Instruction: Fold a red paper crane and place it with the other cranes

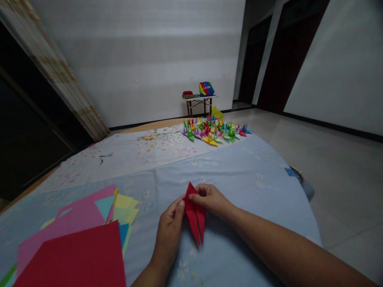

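Red folded paper (190, 214) pinched by left hand (171, 223) and right hand (210, 198); grip apparently narrow, partly hidden.

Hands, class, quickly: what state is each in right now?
Left hand: closed, holding the folded red paper at its left edge.
Right hand: closed, pinching the same paper near its top.

My one feed comes from a camera worn on the head, facing forward and down across the bench (239, 171). The left hand (170, 223) and right hand (214, 199) sit near me, low and central. The view runs wide, out to the far wall (143, 59), from a curtain (60, 75) at left to a dark door (290, 59) at right.
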A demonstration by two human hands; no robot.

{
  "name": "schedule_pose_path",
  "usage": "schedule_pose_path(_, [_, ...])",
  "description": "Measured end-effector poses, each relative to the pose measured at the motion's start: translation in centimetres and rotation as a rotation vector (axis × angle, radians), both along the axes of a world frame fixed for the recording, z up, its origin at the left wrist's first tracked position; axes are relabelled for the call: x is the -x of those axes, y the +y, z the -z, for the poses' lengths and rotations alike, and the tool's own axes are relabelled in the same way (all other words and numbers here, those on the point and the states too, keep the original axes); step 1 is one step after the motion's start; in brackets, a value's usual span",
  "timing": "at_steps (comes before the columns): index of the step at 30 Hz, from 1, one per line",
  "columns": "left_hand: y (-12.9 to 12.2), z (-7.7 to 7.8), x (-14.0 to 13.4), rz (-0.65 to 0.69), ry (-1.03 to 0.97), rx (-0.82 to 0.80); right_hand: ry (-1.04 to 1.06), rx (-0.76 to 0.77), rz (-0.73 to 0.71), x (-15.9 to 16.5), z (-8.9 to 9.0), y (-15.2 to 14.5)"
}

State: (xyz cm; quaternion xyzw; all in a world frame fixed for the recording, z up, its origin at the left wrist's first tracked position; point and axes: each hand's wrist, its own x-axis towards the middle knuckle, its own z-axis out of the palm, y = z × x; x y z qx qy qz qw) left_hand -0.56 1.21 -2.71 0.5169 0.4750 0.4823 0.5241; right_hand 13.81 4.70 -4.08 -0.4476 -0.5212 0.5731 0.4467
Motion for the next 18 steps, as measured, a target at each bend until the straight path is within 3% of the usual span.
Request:
schedule_pose_path(11, [-0.2, 1.0, 0.0, 0.022, -0.062, 0.035, -0.061, -0.037, 0.032, 0.1, 0.5, 0.1])
schedule_pose_path(18, [-0.1, 1.1, -0.5, 0.035, -0.18, 0.156, 0.015, 0.007, -0.004, 0.1, 0.2, 0.0])
